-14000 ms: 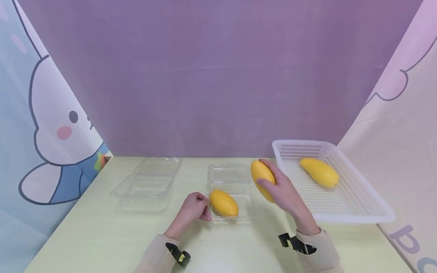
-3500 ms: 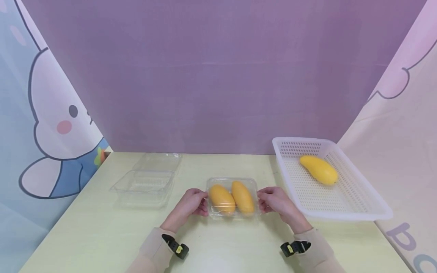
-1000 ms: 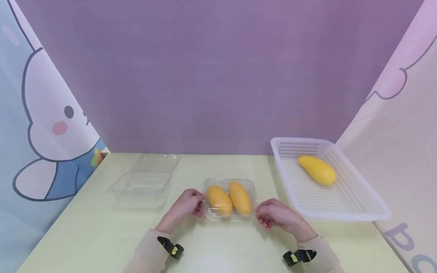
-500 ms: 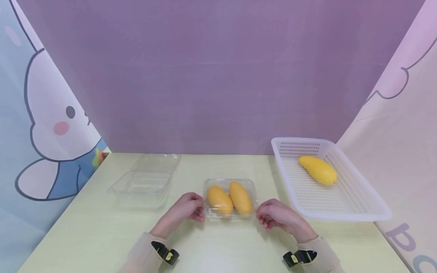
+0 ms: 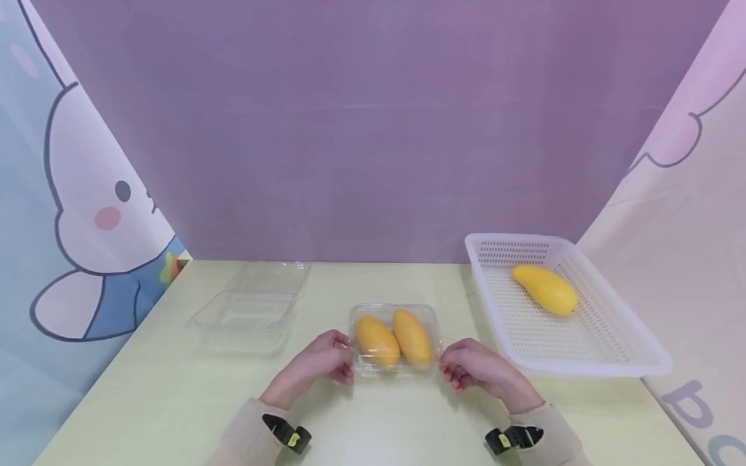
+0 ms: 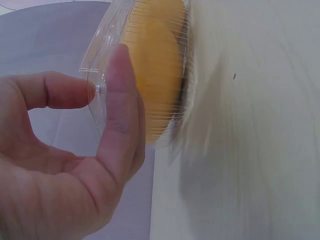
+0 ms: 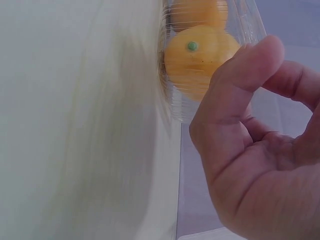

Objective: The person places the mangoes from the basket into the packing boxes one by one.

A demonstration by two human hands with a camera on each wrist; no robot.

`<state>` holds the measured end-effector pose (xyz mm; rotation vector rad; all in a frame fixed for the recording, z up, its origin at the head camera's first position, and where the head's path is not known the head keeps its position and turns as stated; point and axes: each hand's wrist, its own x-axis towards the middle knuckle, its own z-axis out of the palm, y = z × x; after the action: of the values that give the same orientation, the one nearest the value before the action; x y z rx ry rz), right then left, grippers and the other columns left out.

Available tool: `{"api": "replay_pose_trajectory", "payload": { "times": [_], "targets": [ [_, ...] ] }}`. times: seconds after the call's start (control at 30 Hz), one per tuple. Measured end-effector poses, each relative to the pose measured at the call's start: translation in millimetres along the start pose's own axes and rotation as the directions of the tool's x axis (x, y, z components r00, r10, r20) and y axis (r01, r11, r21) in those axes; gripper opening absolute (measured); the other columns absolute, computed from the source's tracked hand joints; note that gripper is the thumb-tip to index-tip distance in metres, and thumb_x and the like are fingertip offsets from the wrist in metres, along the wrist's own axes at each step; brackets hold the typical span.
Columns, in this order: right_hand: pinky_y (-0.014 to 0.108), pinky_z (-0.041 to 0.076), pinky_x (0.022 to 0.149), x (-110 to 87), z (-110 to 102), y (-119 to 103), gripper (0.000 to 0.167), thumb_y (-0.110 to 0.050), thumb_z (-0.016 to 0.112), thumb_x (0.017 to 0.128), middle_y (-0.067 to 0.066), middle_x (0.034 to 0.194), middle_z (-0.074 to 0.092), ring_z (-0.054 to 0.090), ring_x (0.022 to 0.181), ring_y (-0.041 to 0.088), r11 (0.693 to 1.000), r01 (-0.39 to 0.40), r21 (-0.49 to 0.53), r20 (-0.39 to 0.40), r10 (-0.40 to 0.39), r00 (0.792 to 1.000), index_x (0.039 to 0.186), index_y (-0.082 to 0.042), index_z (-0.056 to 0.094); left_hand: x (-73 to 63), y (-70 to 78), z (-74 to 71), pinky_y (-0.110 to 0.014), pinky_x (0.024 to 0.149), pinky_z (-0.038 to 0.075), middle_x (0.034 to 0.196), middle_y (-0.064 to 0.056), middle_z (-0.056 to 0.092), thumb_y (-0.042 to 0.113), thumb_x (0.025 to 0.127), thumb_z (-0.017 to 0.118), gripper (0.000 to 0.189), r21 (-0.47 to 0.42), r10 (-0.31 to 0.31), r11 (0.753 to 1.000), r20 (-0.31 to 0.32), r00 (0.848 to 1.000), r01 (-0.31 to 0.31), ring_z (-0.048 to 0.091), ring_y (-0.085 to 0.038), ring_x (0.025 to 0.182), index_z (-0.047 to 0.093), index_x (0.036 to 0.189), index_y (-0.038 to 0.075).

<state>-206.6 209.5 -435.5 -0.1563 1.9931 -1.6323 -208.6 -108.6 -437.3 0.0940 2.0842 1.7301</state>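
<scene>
Two yellow-orange mangoes, a left mango (image 5: 377,341) and a right mango (image 5: 413,338), lie side by side in a clear plastic clamshell box (image 5: 430,317) with its lid down. My left hand (image 5: 323,357) pinches the box's left edge; in the left wrist view the thumb and a finger meet across the clear rim. At the near right corner my right hand (image 5: 476,369) pinches the rim between thumb and curled forefinger. The right wrist view shows a green stem spot on the nearer mango (image 7: 200,60) behind the ribbed wall.
A second clear box (image 5: 245,317) stands with its lid folded back at the left of the table. On the right, a white perforated basket (image 5: 588,370) holds one long yellow mango (image 5: 546,290). A purple panel (image 5: 373,162) rises behind the table.
Fourteen seconds ago my right hand held a mango beside the open box; now both mangoes lie under its lid. Since then my hands have slid along the sides toward the near corners.
</scene>
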Motion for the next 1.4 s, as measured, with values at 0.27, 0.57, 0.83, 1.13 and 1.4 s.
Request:
{"api": "replay_pose_trajectory", "payload": {
  "times": [0.27,0.57,0.83,1.13,1.4],
  "targets": [
    [0.020,0.049,0.052,1.8,2,0,0.015,-0.010,0.059,0.092,0.003,0.069,0.058,0.053,0.056,0.010,1.000,0.005,0.002,-0.006,-0.005,1.000,0.080,-0.001,0.060,4.2,-4.9,6.2,-0.032,0.059,0.060,0.079,-0.014,0.060,0.003,0.083,0.057,0.043,-0.024,0.019,0.999,-0.060,0.998,-0.021,0.062,-0.019,0.061,0.043,0.122,-0.008],
    [0.021,0.049,0.051,0.9,3,0,0.015,-0.010,0.059,0.092,0.002,0.068,0.058,0.054,0.055,0.010,1.000,0.008,-0.016,-0.082,-0.009,0.997,0.085,0.002,0.062,6.7,-4.3,13.8,-0.031,0.056,0.059,0.077,-0.011,0.058,0.002,0.084,0.055,0.040,-0.030,0.031,0.999,-0.099,0.995,-0.035,0.061,-0.019,0.059,0.044,0.121,-0.008],
    [0.029,0.055,0.052,-2.0,15,-7,0.017,-0.009,0.061,0.091,0.009,0.068,0.060,0.058,0.054,0.016,0.970,-0.010,-0.243,-0.296,-0.064,0.953,0.091,0.008,0.065,12.4,-5.7,17.8,-0.030,0.054,0.058,0.076,-0.011,0.058,0.000,0.084,0.054,0.039,-0.029,0.024,0.999,-0.132,0.991,-0.028,0.061,-0.018,0.057,0.044,0.121,-0.008],
    [0.054,0.056,0.079,-11.7,42,-34,0.048,-0.020,0.065,0.090,0.023,0.113,0.064,0.062,0.103,0.039,0.598,-0.085,-0.797,-0.415,-0.440,0.796,0.128,0.008,0.061,15.7,-6.8,23.2,-0.031,0.055,0.059,0.076,-0.011,0.058,0.000,0.086,0.053,0.037,-0.035,0.030,0.999,-0.166,0.986,-0.036,0.061,-0.018,0.057,0.045,0.121,-0.008],
    [0.063,0.046,0.099,7.2,62,-46,0.069,-0.044,0.072,0.090,0.025,0.145,0.045,0.041,0.135,0.044,0.385,0.007,-0.923,-0.200,-0.495,0.845,0.144,-0.008,0.052,17.8,-3.9,27.0,-0.032,0.056,0.060,0.077,-0.012,0.058,0.001,0.085,0.053,0.040,-0.035,0.036,0.998,-0.176,0.984,-0.043,0.062,-0.019,0.058,0.045,0.123,-0.007]
  ]
}}
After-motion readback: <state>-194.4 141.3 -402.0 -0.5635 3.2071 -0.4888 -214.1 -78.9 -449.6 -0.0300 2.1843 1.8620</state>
